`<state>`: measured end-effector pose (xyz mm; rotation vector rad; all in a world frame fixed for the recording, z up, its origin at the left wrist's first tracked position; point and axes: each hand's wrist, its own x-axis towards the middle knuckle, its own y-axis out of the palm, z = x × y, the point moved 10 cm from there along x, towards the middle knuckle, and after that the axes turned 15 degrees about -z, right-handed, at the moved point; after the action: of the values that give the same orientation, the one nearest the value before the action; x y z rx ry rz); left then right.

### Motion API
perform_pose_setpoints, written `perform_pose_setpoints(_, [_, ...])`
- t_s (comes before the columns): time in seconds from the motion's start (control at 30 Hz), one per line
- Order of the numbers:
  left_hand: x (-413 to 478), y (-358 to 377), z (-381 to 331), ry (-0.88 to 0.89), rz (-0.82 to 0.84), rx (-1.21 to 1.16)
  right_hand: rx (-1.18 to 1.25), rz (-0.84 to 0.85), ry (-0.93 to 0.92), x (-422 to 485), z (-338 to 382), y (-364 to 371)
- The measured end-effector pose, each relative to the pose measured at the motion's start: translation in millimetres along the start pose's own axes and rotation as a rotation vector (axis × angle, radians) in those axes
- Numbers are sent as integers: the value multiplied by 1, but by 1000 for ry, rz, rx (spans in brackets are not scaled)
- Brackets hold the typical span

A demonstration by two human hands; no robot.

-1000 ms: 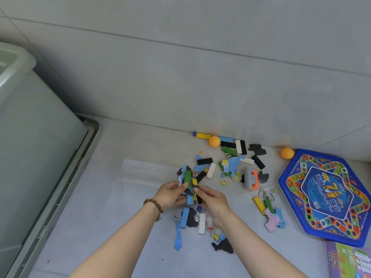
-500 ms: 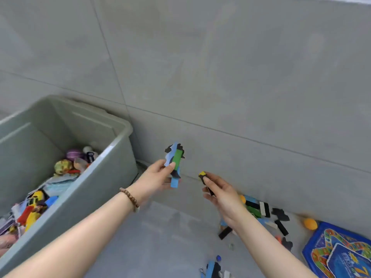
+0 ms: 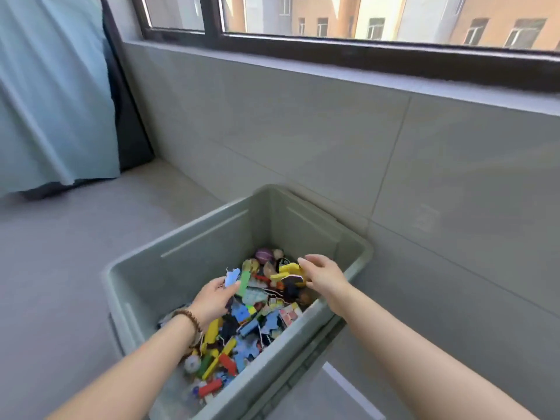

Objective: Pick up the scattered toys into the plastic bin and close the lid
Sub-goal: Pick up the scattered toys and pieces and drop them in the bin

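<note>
A grey-green plastic bin (image 3: pixel 181 237) stands open against the tiled wall, holding several mixed toys (image 3: pixel 242 325). Both my hands are over its inside. My left hand (image 3: pixel 212 298), with a bead bracelet on the wrist, pinches a blue foam piece and a green block (image 3: pixel 239 280) above the toy pile. My right hand (image 3: pixel 325 275) is near the bin's far right corner, with small yellow and black pieces (image 3: pixel 289 274) at its fingertips. The bin's lid (image 3: pixel 306 363) lies along the bin's right side on the floor.
A teal curtain (image 3: pixel 54 86) hangs at the far left. A dark-framed window (image 3: pixel 333 47) runs above the grey tiled wall (image 3: pixel 424 177). Grey floor (image 3: pixel 60 253) stretches to the left of the bin.
I have turned left from the toys on the floor to the bin. Both hands carried their pieces from beside the bin to over its inside.
</note>
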<state>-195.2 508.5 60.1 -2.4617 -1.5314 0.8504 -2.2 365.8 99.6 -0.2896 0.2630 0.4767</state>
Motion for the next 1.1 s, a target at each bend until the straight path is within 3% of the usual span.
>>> perform_pose_setpoints(0.13, [2,-27,16,-36,-90,144,-120,-56,-50,-1,-5,-22])
perform_pose_setpoints(0.27, [-28,-23,-11,50,-91,174,-156,-122,-81,-18,0,-89])
perform_pose_setpoints(0.43, [-106,32,-80,300,14,188,-261,-232,-106,-62,3,-199])
perform_pose_setpoints(0.57, [-180,104,-93,454,152,269,-317,-333,-39,-116,-32,-289])
perform_pose_setpoints(0.87, [-321,267,30,610,541,742,-426,-424,228,-250,-218,-441])
perform_pose_setpoints(1.1, [-330,324,114,595,710,1018,-330,-385,395,-269,-347,-441])
